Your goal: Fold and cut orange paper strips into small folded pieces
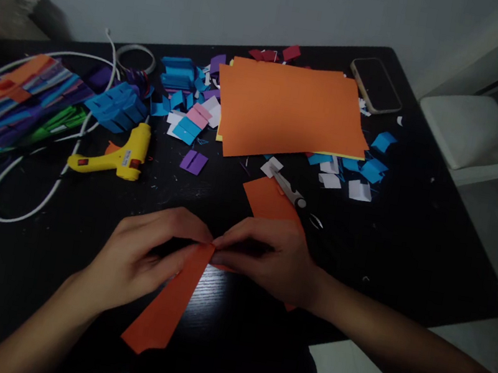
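Observation:
An orange paper strip (171,306) is pinched at its upper end between my two hands and hangs down toward the table's front edge. My left hand (151,253) grips it with thumb and fingertips. My right hand (270,259) meets the left one fingertip to fingertip, also closed on the strip; a bit of orange paper shows below its fingers. Partly under my right hand lies another orange paper piece (266,199). Scissors (292,193) rest just beyond it, their handles hard to make out in the dim light.
Orange sheets (289,111) lie stacked at the back, with folded paper scraps (198,115) around them. A yellow glue gun (125,157), a white cable (19,219) and bundled coloured strips (21,100) are on the left. A phone (376,84) sits at the back right.

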Available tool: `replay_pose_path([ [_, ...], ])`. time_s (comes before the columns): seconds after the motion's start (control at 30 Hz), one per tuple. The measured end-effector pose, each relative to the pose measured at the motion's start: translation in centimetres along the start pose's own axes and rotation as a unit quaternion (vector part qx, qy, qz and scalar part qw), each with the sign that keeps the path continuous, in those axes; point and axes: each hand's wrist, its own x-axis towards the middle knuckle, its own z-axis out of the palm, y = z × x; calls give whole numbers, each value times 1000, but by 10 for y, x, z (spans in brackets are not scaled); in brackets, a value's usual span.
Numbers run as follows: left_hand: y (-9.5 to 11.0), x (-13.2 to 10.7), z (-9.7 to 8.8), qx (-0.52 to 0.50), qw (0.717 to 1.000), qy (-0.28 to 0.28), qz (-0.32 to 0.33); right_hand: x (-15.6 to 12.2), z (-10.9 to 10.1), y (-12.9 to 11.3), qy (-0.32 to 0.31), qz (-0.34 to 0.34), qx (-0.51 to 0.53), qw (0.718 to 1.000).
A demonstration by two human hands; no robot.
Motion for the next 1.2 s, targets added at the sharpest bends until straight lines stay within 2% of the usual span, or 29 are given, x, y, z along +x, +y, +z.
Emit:
replay_pose_path([
  [0.37,4,-5,8,-13,999,36,0,0,0,0,9,-51,2,999],
  [0.67,5,-6,11,-41,998,49,-9,0,1,0,20,-54,15,998],
  [0.87,6,-6,13,-38,997,61,-24,0,3,-2,28,-22,14,999],
  [1.2,5,-5,16,-76,994,70,-31,2,0,0,11,-71,6,997],
])
